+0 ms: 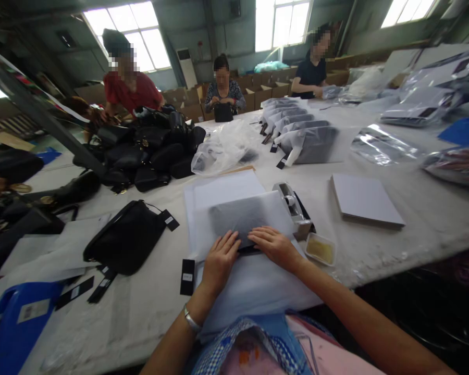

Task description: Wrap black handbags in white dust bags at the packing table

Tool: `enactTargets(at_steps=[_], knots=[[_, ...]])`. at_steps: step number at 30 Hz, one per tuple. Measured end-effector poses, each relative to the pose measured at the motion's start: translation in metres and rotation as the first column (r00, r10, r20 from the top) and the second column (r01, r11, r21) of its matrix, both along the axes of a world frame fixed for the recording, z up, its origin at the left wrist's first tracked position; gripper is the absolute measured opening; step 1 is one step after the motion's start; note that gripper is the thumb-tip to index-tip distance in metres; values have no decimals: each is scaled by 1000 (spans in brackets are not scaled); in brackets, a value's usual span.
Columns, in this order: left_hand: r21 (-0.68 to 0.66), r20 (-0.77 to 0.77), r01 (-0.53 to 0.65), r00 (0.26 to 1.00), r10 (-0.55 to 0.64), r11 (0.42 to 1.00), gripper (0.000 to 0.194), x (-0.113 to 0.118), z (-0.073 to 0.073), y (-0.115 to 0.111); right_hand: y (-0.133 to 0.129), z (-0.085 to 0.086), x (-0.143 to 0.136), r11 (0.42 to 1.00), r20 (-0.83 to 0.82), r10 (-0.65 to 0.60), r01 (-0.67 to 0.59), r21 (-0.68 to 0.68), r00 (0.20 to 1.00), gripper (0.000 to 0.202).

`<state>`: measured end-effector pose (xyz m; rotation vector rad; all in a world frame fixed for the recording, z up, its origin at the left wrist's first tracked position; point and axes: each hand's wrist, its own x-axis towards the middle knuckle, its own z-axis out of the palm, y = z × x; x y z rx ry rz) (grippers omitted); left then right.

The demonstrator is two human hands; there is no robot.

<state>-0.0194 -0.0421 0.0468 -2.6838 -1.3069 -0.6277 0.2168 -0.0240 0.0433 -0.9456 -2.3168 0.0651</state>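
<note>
A black handbag lies on white tissue paper in front of me, and a sheet of the tissue paper (275, 211) covers most of it, so that it shows through as a dark shape. My left hand (221, 256) lies with fingers stretched on the near edge of the covered bag. Beside it, my right hand (276, 248) presses flat on the same edge, fingers also extended. A strip of bare black shows between the two hands. A black hang tag (187, 277) rests left of my left wrist. More tissue sheets (254, 284) are spread beneath.
At left lie another black handbag (127, 237) with tags and a blue plastic jug (23, 323). A tape dispenser (291, 203), small tray (320, 249) and card stack (366, 200) stand at right. Beyond are piled bags (148, 143), wrapped bags (312, 140) and several people working.
</note>
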Motion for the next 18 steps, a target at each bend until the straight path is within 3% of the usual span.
enactTargets(at_steps=[4, 11, 18], knots=[[17, 28, -8, 1000, 7, 1000, 35, -1, -9, 7, -12, 4, 11, 997, -54, 32, -35, -64, 998, 31], [-4, 80, 1, 997, 0, 1000, 31, 0, -14, 3, -61, 6, 40, 901, 18, 127, -108, -421, 992, 41], [-68, 61, 11, 998, -6, 998, 31, -2, -7, 3, -54, 1, 32, 830, -13, 117, -105, -548, 993, 19]])
